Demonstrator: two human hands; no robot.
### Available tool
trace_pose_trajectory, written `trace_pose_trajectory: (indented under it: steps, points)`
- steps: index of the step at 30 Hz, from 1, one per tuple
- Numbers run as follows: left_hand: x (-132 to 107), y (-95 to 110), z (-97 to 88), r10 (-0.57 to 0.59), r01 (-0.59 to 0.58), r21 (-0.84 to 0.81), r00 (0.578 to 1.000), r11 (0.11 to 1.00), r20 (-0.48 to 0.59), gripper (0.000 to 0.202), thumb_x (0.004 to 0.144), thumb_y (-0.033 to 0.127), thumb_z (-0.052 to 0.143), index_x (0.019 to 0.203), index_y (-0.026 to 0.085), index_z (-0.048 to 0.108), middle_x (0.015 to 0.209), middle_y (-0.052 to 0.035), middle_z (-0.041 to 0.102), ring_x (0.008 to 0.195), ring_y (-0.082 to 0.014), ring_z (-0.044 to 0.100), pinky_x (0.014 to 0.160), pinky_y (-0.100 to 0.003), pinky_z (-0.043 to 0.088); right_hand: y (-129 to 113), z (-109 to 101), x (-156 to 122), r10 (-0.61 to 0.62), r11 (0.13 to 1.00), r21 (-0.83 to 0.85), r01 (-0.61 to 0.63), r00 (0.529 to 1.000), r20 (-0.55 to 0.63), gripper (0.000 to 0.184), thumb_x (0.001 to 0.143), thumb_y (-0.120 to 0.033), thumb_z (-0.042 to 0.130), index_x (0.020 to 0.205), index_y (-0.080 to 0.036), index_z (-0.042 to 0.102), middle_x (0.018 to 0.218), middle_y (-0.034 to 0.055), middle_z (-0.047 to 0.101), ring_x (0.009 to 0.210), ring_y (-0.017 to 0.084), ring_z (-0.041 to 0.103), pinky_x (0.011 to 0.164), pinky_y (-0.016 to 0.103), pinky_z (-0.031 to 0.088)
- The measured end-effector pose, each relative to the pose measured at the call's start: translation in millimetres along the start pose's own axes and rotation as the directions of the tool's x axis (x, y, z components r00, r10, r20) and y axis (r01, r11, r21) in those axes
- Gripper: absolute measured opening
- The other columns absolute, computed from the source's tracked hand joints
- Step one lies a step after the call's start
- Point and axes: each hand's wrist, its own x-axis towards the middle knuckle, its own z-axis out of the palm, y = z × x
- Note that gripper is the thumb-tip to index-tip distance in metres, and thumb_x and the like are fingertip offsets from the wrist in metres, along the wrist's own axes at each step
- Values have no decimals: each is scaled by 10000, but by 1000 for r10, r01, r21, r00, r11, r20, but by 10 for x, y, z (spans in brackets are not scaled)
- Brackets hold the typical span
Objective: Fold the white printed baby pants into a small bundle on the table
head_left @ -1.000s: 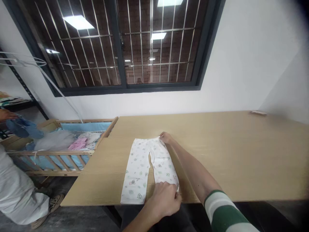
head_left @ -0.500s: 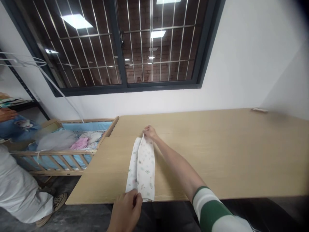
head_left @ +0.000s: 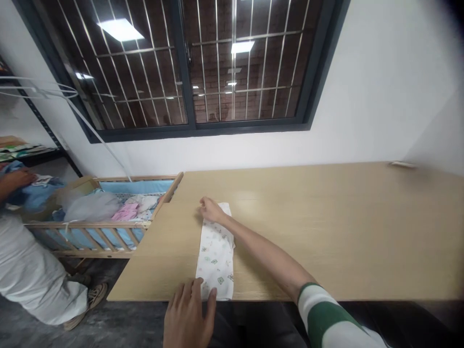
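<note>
A pair of white baby trousers (head_left: 216,255) with a small print lies folded lengthwise into one narrow strip on the light wooden table (head_left: 326,227). My right hand (head_left: 211,210) rests on the waistband end at the far end of the strip, fingers curled down onto the cloth. At the table's near edge my left hand (head_left: 189,316) lies flat with its fingers stretched out, the fingertips pressing the leg ends.
A wooden cot (head_left: 108,217) with blue lining holds several pieces of clothing left of the table. Another person in pale clothes (head_left: 25,275) stands at the far left, a hand on blue cloth (head_left: 32,193). A small object (head_left: 402,165) lies at the table's far right corner.
The trousers lay spread with both legs apart; the right leg has been folded over the left. Both hands moved left with the cloth and now press it flat.
</note>
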Motion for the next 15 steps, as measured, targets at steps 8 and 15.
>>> trace_pose_trajectory:
  steps: [8, 15]
  points:
    - [-363, 205, 594, 303, -263, 196, 927, 945, -219, 497, 880, 471, 601, 1230, 125, 664, 1216, -167, 709, 1110, -339, 658, 844, -399, 542, -268, 2, -1416, -575, 774, 143, 617, 589, 568, 678, 1011, -561, 431, 1590, -236, 293, 1669, 92, 212, 1536, 244, 194, 1238, 382, 175]
    - [-463, 205, 705, 274, -234, 225, 947, 946, -167, 527, 877, 394, 623, 1354, 172, 609, 1364, -171, 632, 1242, -362, 593, 902, -414, 538, 249, 88, -1240, -388, 856, -29, 517, 678, 624, 648, 1031, -553, 372, 1602, -274, 245, 1677, 48, 149, 1553, 213, 101, 1256, 424, 66]
